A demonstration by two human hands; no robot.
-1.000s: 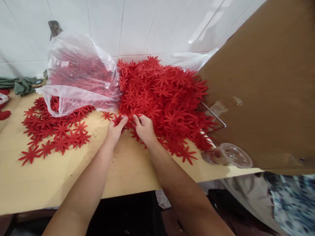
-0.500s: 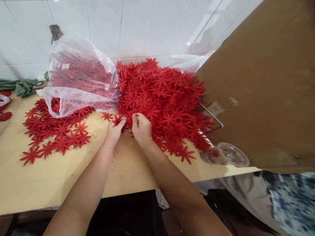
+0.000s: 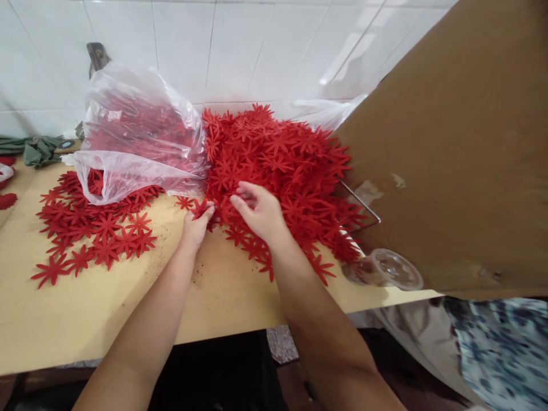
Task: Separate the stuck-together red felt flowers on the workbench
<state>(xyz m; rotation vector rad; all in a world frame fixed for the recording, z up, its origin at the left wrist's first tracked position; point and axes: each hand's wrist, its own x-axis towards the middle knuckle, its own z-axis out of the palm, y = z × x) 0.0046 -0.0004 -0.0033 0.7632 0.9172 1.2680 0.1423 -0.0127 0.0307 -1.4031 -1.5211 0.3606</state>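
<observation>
My left hand (image 3: 197, 225) is closed with thumb and fingers on a red flower-shaped cutout (image 3: 202, 210), its petals showing past the fingertips. Just to the right, my right hand (image 3: 260, 212) hovers in front of a big heap of red flower cutouts (image 3: 282, 154). Its thumb and curled fingers are apart, and I see nothing between them. Left of my hands, more red flower cutouts (image 3: 105, 225) lie spread on the pale yellow tabletop (image 3: 226, 302). Behind these sits a clear plastic bag (image 3: 141, 125) full of red cutouts.
A large brown board (image 3: 454, 160) leans along the right side. By its foot lies a clear plastic cup (image 3: 396, 269), and a bent metal rod (image 3: 362, 202) sticks out near the heap. Dark green cloth (image 3: 40, 151) lies at the back left, against a white tiled wall (image 3: 244, 51).
My right hand has drawn away from the left, moving right and slightly up, and its fingers have parted. My left hand stays nearly in place, still gripping the flower cutout.
</observation>
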